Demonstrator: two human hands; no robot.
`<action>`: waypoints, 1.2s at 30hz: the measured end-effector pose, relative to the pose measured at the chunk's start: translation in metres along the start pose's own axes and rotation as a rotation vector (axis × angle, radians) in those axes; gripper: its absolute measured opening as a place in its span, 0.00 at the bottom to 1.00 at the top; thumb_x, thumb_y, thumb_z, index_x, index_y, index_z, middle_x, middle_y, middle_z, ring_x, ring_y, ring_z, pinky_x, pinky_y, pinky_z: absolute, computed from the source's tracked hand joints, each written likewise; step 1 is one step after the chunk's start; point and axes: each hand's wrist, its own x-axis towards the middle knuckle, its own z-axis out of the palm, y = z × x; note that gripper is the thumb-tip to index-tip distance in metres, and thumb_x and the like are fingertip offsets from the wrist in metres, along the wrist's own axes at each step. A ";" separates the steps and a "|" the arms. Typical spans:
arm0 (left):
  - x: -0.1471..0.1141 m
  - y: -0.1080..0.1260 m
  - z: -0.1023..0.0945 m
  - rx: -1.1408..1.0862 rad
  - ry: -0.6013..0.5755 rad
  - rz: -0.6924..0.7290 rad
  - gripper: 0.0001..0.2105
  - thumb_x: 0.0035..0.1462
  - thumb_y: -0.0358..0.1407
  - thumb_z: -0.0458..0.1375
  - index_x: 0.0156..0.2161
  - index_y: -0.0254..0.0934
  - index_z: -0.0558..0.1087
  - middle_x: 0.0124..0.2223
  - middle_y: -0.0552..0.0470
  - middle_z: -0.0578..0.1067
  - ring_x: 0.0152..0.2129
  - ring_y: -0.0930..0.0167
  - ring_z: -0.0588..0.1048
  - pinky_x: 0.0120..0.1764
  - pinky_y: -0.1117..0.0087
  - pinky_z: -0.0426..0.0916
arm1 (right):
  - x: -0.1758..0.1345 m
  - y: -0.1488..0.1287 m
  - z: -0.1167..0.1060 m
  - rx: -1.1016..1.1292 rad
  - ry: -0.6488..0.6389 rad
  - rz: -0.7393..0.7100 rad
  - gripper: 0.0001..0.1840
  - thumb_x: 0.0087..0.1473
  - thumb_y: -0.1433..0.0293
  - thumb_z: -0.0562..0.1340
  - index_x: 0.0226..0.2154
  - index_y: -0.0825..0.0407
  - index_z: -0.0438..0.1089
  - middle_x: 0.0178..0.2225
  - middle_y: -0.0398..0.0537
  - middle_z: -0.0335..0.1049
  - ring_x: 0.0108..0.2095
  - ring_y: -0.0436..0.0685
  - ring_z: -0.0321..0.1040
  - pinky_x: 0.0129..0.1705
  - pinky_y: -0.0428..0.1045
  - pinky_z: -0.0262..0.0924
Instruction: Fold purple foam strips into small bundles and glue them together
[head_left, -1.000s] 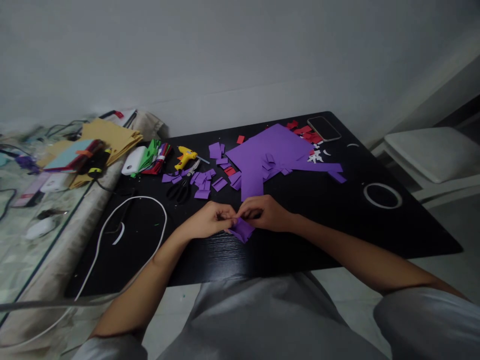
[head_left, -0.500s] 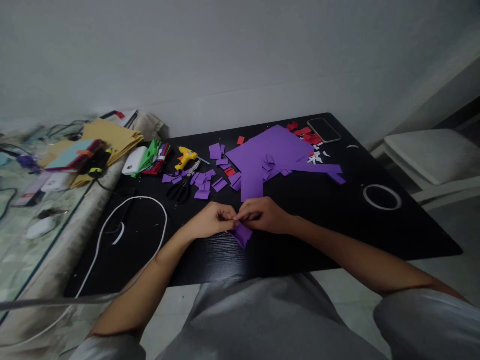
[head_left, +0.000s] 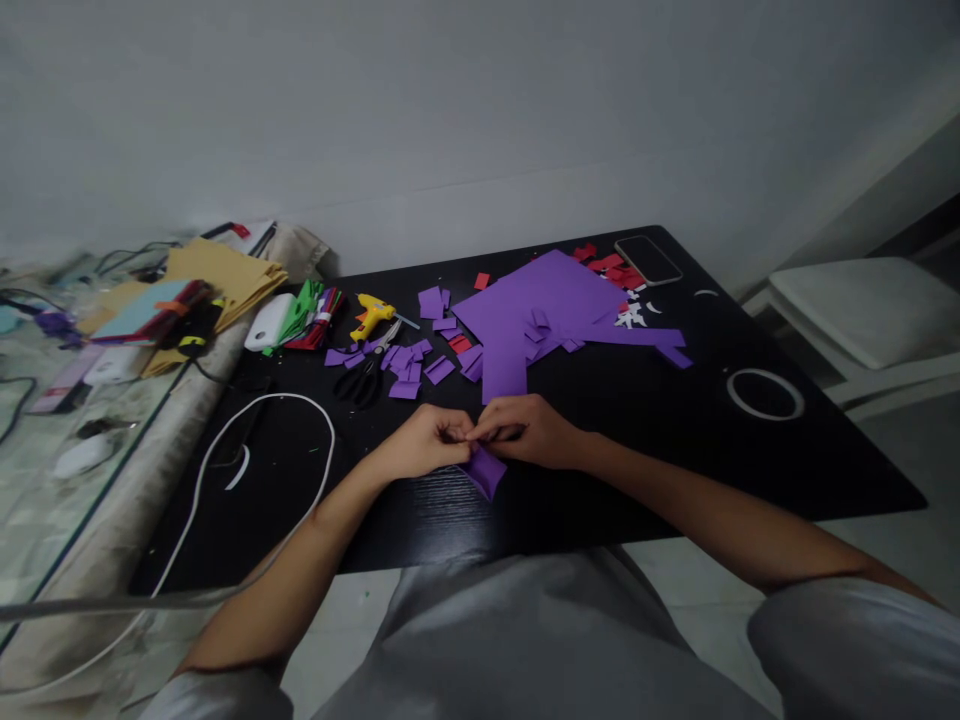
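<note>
A small piece of purple paper is pinched between my two hands near the front edge of the black table. My left hand grips its upper left side, fingers curled. My right hand meets it at the fingertips and holds the upper edge. The lower part of the piece sticks out below my fingers and looks bent; its top is hidden by them. Just beyond my hands lies a large purple sheet with a wide strip pointing toward me. Several small purple pieces are scattered to its left.
Black-handled scissors and a yellow glue gun lie at the back left. A white cable loops across the left side. Rightward are a phone, red paper scraps and a white ring. Envelopes are piled far left.
Hardly anything differs. The lower part of the purple piece has tilted slightly, while both hands keep their hold in the same place.
</note>
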 end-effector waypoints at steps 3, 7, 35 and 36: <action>0.000 0.000 -0.001 -0.014 0.002 -0.016 0.04 0.53 0.32 0.59 0.31 0.31 0.73 0.23 0.58 0.69 0.21 0.78 0.65 0.27 0.77 0.59 | 0.001 -0.001 -0.001 0.023 -0.002 0.036 0.09 0.53 0.70 0.67 0.40 0.52 0.79 0.37 0.48 0.73 0.33 0.49 0.72 0.36 0.44 0.69; -0.001 0.001 -0.006 -0.028 0.028 -0.058 0.09 0.56 0.38 0.61 0.33 0.31 0.74 0.25 0.55 0.73 0.21 0.76 0.69 0.28 0.76 0.62 | 0.002 -0.003 -0.005 0.074 0.005 0.106 0.08 0.52 0.72 0.67 0.38 0.53 0.79 0.37 0.47 0.72 0.32 0.49 0.72 0.36 0.44 0.70; -0.003 0.004 -0.008 0.404 0.209 0.295 0.09 0.59 0.33 0.59 0.45 0.37 0.70 0.42 0.49 0.73 0.34 0.72 0.73 0.39 0.70 0.71 | 0.005 0.004 -0.004 0.085 0.248 0.263 0.13 0.48 0.66 0.70 0.36 0.54 0.74 0.32 0.47 0.78 0.33 0.53 0.77 0.39 0.48 0.72; -0.002 0.003 -0.008 0.401 0.219 0.301 0.07 0.59 0.32 0.58 0.44 0.37 0.70 0.41 0.49 0.73 0.33 0.72 0.73 0.39 0.70 0.71 | 0.005 0.004 -0.004 0.083 0.249 0.261 0.12 0.48 0.66 0.71 0.35 0.54 0.73 0.32 0.47 0.77 0.32 0.53 0.77 0.39 0.48 0.72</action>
